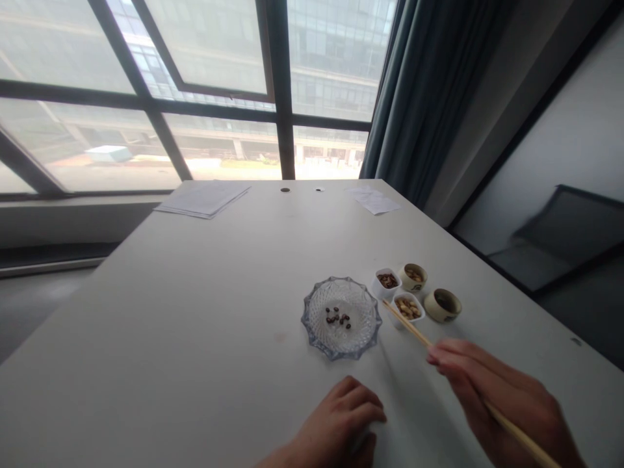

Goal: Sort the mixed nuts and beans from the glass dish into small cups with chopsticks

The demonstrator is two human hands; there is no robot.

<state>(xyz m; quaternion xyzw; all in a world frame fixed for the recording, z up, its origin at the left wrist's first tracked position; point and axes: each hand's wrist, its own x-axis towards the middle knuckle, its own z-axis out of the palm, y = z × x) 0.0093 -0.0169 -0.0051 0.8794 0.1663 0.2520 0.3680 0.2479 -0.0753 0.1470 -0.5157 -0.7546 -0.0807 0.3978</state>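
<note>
My right hand (pixel 497 396) grips a pair of wooden chopsticks (pixel 404 323), their tips reaching over a small white dish of pale nuts (pixel 408 308). My left hand (pixel 338 422) rests on the white table (pixel 195 312) with its fingers curled, holding nothing I can see. Just beyond it sits a cut-glass plate (pixel 341 317) with several dark beans in its middle. A white dish of dark beans (pixel 387 281) and two round beige cups (pixel 413 276) (pixel 442 304) stand to the plate's right.
A stack of papers (pixel 205 198) lies at the far left of the table and a loose sheet (pixel 374 199) at the far right. Large windows and a dark curtain stand behind. A dark chair (pixel 570 227) is at the right.
</note>
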